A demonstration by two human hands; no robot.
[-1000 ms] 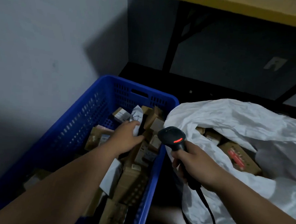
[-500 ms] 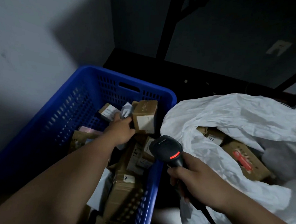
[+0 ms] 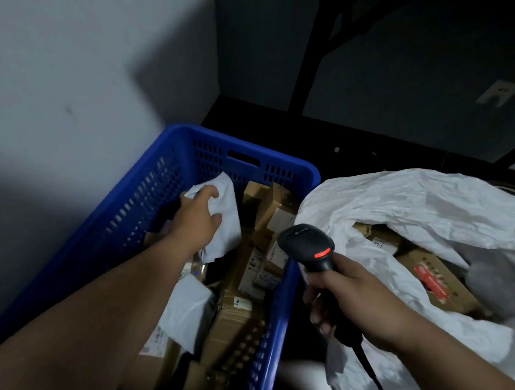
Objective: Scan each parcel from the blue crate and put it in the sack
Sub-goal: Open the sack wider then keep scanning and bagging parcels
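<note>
A worker lifts a soft white parcel out of the blue crate while a handheld scanner waits at the ready.

The left hand curls its fingers round a white poly-bag parcel at the far end of the blue crate, above a jumble of brown cardboard boxes. The right hand is wrapped tightly round the grip of a black barcode scanner, its red light glowing, held between the crate and the open white sack, where scanned boxes already lie. To do this step well, the limp bag probably wants turning label-up and pulling flat in front of the scanner's nose before it goes over into the sack; no label shows yet.
</note>
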